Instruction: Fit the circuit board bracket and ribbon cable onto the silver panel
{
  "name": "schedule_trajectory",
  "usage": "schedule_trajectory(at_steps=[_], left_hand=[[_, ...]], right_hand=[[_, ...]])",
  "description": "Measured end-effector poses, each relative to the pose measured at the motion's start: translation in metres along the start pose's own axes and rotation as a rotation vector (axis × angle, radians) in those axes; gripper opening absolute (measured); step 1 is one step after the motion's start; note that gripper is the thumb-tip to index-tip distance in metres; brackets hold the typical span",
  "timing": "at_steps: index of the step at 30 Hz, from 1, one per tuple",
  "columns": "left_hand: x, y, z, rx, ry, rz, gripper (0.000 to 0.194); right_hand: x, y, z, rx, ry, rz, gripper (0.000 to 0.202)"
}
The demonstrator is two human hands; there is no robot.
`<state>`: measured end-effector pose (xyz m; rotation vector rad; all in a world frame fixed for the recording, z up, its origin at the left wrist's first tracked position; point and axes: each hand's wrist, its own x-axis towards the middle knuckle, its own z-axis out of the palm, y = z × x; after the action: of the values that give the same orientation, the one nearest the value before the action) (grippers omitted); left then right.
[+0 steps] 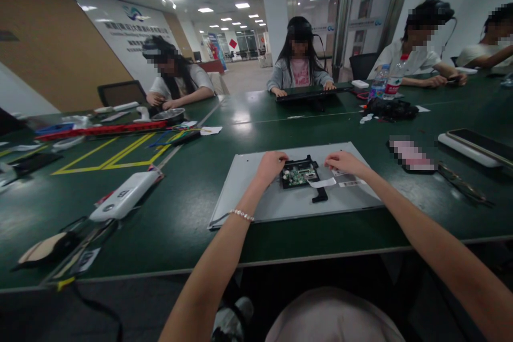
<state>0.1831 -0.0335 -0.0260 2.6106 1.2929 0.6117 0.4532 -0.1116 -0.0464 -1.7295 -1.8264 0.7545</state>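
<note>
In front of me a flat grey panel (pixel 256 200), like the back of a screen, lies on the table. A green circuit board (pixel 298 175) in a black frame sits on its middle. My left hand (pixel 274 164) is at the frame's upper left corner, fingers bent together; whether they grip its edge is hidden. Right of the board, my right hand (pixel 345 163) hovers over or rests on the panel with its fingers pinched; what they hold, if anything, is too small to make out. A white paper strip (pixel 323 183) crosses the board's lower right, above a black bracket arm (pixel 319 195).
On the green table (pixel 180 224), a white power bank (pixel 125 196) and a computer mouse (pixel 48 250) lie left. A pink-screened phone (pixel 412 154), glasses (pixel 465 184) and a dark phone (pixel 484 141) lie right. Bottles (pixel 394 83) stand farther back. Several people sit around the table.
</note>
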Motion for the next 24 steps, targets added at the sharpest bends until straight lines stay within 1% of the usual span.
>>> schedule_trajectory(at_steps=[5, 10, 18, 24], left_hand=[[0.001, -0.005, 0.004, -0.072, -0.011, -0.005, 0.031], [0.004, -0.009, 0.007, -0.068, 0.001, 0.007, 0.028], [0.006, -0.004, 0.006, 0.014, -0.027, 0.030, 0.031], [0.002, 0.002, 0.004, 0.146, -0.033, 0.082, 0.033]], right_hand=[[-0.001, 0.002, 0.000, 0.019, -0.006, -0.005, 0.022], [-0.003, -0.002, 0.000, -0.006, 0.002, -0.008, 0.023], [-0.002, -0.002, 0.000, -0.034, -0.001, -0.022, 0.024], [-0.005, -0.005, -0.001, -0.053, -0.010, -0.017, 0.024]])
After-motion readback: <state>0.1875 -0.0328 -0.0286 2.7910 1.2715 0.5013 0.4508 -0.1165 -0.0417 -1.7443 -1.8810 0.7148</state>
